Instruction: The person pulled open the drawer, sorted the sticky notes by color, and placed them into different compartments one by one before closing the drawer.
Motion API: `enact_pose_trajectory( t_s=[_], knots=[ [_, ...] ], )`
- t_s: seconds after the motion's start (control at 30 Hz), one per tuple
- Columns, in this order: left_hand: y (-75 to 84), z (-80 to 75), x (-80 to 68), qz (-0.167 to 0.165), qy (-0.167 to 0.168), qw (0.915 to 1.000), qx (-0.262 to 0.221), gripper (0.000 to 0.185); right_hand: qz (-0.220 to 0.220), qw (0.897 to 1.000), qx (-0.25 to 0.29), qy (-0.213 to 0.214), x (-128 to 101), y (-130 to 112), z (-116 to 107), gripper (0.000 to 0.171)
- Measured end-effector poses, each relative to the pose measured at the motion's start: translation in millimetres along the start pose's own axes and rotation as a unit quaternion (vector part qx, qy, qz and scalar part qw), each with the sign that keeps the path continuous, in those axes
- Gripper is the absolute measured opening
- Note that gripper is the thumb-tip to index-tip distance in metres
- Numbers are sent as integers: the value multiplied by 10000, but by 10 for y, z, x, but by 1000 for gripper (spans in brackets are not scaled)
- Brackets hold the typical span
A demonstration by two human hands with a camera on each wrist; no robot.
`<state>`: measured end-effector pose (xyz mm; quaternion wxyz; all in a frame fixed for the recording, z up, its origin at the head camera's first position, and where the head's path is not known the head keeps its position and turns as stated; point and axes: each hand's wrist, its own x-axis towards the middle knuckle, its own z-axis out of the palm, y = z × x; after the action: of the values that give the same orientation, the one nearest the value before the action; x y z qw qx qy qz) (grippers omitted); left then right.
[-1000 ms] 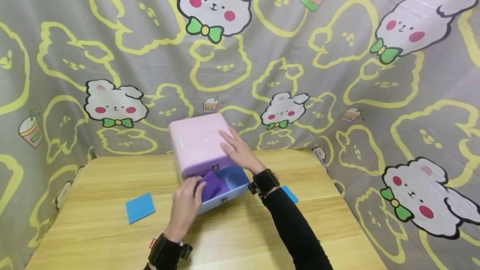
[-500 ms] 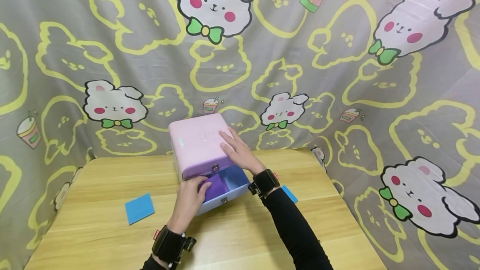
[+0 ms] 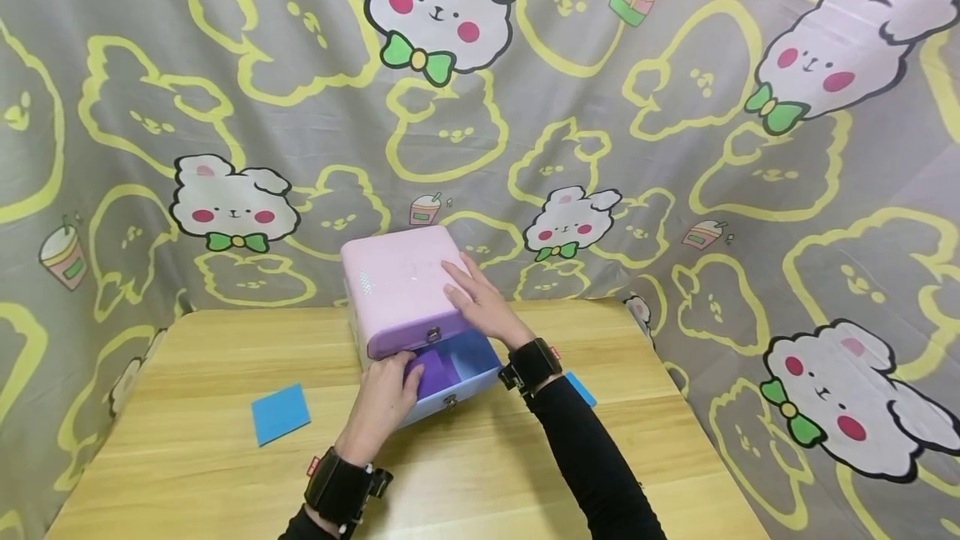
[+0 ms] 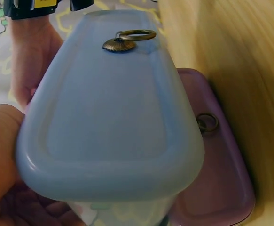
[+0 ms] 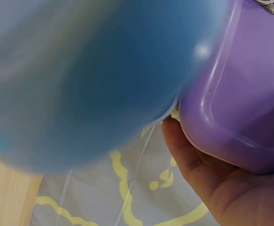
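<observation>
In the head view a small drawer box with a pink top (image 3: 408, 282) stands at the back of the table. Its upper drawer front (image 5: 240, 80) is purple with a ring pull, and the lower blue drawer (image 4: 108, 113) is pulled out. A flat purple piece, like cloth (image 3: 437, 372), lies in the left part of that drawer. My left hand (image 3: 386, 394) reaches over the drawer's left side, thumb at the purple piece; its fingertips are hidden, so I cannot tell whether they pinch it. My right hand (image 3: 483, 302) rests on the right edge of the pink top, fingers extended.
A blue square (image 3: 281, 414) lies on the wooden table (image 3: 187, 473) left of the box. Another blue piece (image 3: 581, 388) shows partly behind my right forearm. A grey curtain (image 3: 457, 132) with cartoon animals hangs close behind the box and along both sides.
The purple piece, which stood tilted up at my left hand, now lies lower and flatter in the drawer. My left hand has moved slightly right and inward; the right hand stays on the top.
</observation>
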<state>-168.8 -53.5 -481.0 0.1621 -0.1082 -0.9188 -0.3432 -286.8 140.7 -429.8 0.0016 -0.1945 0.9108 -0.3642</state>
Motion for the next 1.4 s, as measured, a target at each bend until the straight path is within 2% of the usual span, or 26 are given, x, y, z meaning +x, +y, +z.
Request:
enact_pose_trajectory(
  t_s=[0.4, 0.83, 0.97, 1.13, 1.27, 1.4],
  knots=[
    [42, 26, -45, 211, 72, 9997, 32, 30, 26, 10000, 39, 2, 4, -17, -49, 54],
    [84, 28, -50, 294, 147, 9994, -99, 27, 61, 10000, -34, -11, -7, -9, -9, 54],
    [135, 0, -77, 645, 553, 9963, -160, 25, 52, 10000, -38, 15, -12, -10, -10, 54],
    [237, -76, -129, 1411, 1180, 9823, -353, 26, -11, 10000, -33, 1, -20, -13, -14, 54],
    [343, -120, -217, 1921, 1206, 9726, -516, 27, -13, 10000, -5, 11, -25, -14, -20, 54],
    [417, -87, -359, 2137, 992, 9687, -777, 27, -15, 10000, -40, -10, -23, -13, -23, 54]
  ],
)
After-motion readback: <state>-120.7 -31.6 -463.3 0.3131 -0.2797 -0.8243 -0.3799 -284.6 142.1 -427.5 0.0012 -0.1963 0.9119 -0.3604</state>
